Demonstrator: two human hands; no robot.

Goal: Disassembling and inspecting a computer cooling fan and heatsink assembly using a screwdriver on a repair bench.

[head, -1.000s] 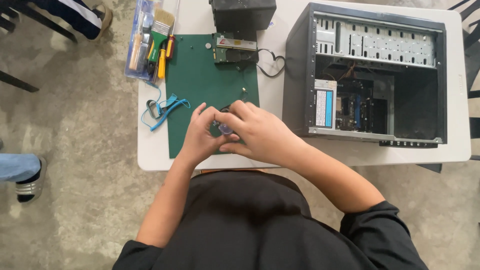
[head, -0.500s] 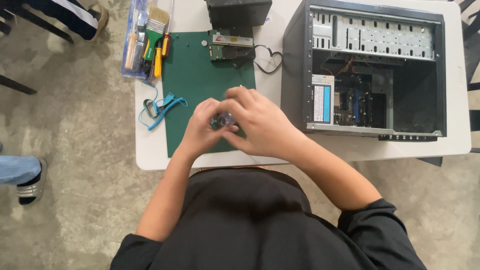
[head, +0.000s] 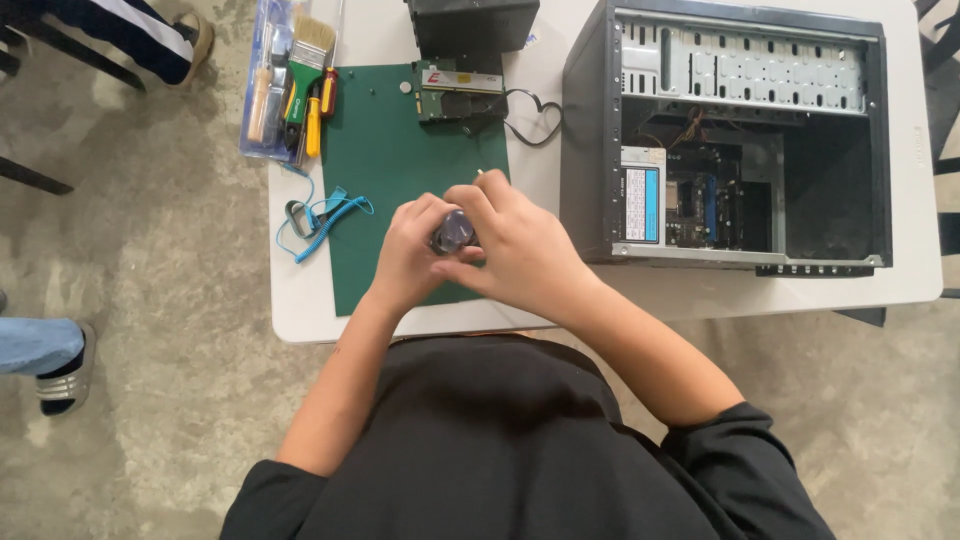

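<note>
A small round dark object (head: pixel 452 232) is pinched between both hands at frame centre, over the green mat (head: pixel 385 150). The left hand (head: pixel 412 252) is curled round it from the left, and the right hand (head: pixel 520 245) is wrapped over it, fingers pressed together. Bare mat is left open above the hands. The table (head: pixel 300 300) edge sits just below the wrists. At upper right, an open computer case (head: pixel 740 140) is stood, circuit boards and wires seen inside. A tool pack (head: pixel 285 85) is laid upper left, holding a brush and screwdrivers.
</note>
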